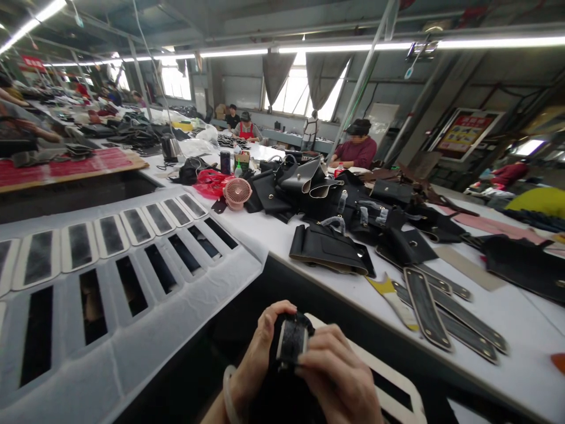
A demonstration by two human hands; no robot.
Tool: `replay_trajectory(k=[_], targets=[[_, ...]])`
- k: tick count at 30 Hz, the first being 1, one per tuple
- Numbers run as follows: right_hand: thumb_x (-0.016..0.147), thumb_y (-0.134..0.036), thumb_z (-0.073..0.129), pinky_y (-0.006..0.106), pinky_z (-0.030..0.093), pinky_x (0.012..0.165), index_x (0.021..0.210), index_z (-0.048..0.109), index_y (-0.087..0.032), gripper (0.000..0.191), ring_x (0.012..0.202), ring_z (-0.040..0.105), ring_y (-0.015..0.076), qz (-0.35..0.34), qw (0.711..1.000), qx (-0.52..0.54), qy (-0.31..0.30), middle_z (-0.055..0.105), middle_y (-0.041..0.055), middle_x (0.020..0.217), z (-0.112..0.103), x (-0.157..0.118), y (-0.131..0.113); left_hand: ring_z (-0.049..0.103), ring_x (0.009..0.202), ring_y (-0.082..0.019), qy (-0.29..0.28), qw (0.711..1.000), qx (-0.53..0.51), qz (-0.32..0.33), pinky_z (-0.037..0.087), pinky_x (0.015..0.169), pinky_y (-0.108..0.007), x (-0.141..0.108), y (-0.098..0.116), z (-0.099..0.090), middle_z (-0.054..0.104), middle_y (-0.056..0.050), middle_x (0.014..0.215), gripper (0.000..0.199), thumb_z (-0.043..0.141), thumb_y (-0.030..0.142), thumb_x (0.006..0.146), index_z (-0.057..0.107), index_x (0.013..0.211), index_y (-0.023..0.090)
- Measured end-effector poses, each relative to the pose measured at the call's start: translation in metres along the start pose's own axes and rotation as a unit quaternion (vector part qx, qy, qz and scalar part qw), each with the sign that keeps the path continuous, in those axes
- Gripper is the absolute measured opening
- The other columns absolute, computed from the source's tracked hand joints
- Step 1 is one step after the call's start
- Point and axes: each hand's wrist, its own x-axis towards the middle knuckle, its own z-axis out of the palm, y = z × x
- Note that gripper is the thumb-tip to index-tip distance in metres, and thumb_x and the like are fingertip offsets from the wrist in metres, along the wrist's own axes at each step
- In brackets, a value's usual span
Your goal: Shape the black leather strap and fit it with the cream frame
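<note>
Though its underside is hidden | left fingers (281,308) and right fingers (325,355) grip dark piece (292,341) | exact shape unclear

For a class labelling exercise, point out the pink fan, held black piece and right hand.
Pink fan (237,192), head view: round grille.
Held black piece (291,341), head view: dark face.
Right hand (342,370), head view: back of the hand.

A smooth, rounded, milky-white bangle (226,391) is worn around the wrist (242,381) of the left hand (261,347), where a short stretch of bare forearm (215,410) is shown, and the right hand (339,368) is seen bare.
</note>
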Motion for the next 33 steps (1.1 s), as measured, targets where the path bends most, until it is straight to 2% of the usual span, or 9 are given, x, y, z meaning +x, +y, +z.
replay_trajectory(k=[4,9,17,20,26,30,33], targets=[[0.086,-0.019,0.062,0.030,0.049,0.065,0.076,0.061,-0.023,0.010,0.074,0.056,0.0180,0.070,0.993,0.030,0.086,0.062,0.0013,0.075,0.011,0.020,0.023,0.050,0.117,-0.027,-0.001,1.000,0.000,0.014,0.036,0.108,-0.042,-0.003,0.004,0.002,0.058,-0.008,0.121,0.057,0.028,0.062,0.093,0.062,0.114,0.022],[0.086,-0.021,0.062,0.030,0.047,0.064,0.075,0.061,-0.022,0.011,0.076,0.053,0.0189,0.123,0.981,0.044,0.144,0.058,0.0024,0.076,0.030,0.011,0.033,0.044,0.125,-0.025,-0.003,0.999,0.038,0.029,0.025,0.114,-0.041,-0.003,0.003,0.002,0.058,-0.007,0.122,0.052,0.024,0.054,0.097,0.061,0.116,0.023],[0.088,-0.021,0.059,0.030,0.045,0.062,0.076,0.059,-0.022,0.012,0.075,0.052,0.0188,0.135,0.973,0.030,0.183,0.055,0.0019,0.077,0.040,0.009,0.034,0.045,0.124,-0.025,-0.006,0.999,0.025,0.018,0.025,0.114,-0.041,-0.003,0.005,0.004,0.057,-0.006,0.123,0.047,0.023,0.048,0.099,0.060,0.115,0.024],[0.088,-0.020,0.058,0.031,0.044,0.064,0.076,0.058,-0.022,0.012,0.075,0.051,0.0185,0.137,0.973,0.033,0.181,0.054,0.0015,0.077,0.043,0.009,0.035,0.046,0.123,-0.024,0.004,0.999,0.036,0.025,0.027,0.112,-0.039,-0.003,0.007,0.004,0.058,-0.005,0.121,0.043,0.026,0.047,0.099,0.060,0.114,0.024],[0.087,-0.021,0.058,0.031,0.043,0.065,0.072,0.056,-0.021,0.016,0.075,0.050,0.0180,0.151,0.971,0.029,0.185,0.052,0.0009,0.076,0.049,0.011,0.038,0.046,0.124,-0.025,-0.019,0.995,0.097,0.029,0.028,0.111,-0.039,-0.001,0.012,0.004,0.057,-0.006,0.124,0.033,0.047,0.044,0.094,0.057,0.117,0.023],[0.087,-0.031,0.060,0.031,0.046,0.069,0.083,0.061,-0.021,0.011,0.077,0.054,0.0178,0.232,0.946,0.067,0.217,0.056,0.0031,0.090,0.053,0.007,0.042,0.044,0.128,-0.024,-0.004,0.994,0.105,-0.008,0.028,0.112,-0.034,-0.004,0.019,0.004,0.055,-0.003,0.130,0.030,0.049,0.041,0.093,0.058,0.117,0.025],[0.086,-0.042,0.059,0.032,0.049,0.071,0.100,0.061,-0.020,0.026,0.079,0.057,0.0189,0.312,0.914,0.096,0.240,0.061,0.0050,0.096,0.054,-0.009,0.044,0.047,0.126,-0.025,0.007,0.994,0.091,-0.054,0.035,0.107,-0.033,-0.007,0.023,0.000,0.056,-0.004,0.131,0.036,0.051,0.046,0.091,0.055,0.121,0.026]])
